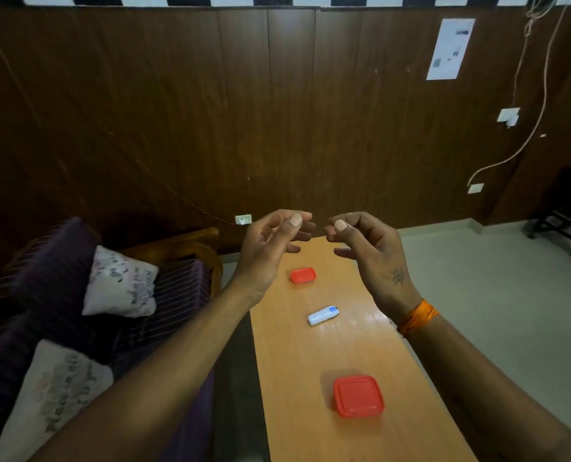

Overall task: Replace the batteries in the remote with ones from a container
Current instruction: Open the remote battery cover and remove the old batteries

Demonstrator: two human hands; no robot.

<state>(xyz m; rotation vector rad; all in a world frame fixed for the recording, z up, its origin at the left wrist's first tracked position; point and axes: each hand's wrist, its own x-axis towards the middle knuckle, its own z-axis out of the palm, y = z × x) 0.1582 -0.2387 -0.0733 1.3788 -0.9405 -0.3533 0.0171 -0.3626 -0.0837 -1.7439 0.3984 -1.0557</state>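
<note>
Head view: cushions printed with lettering too blurred to read sit on a sofa beside the wooden table. Above the table, the left hand and right hand hover with fingers loosely curled, holding nothing. Below them lie a small red container, the white remote and a nearer red-lidded container. The remote should probably be lifted first and turned over to expose its battery cover. A wall notice is illegible.
</note>
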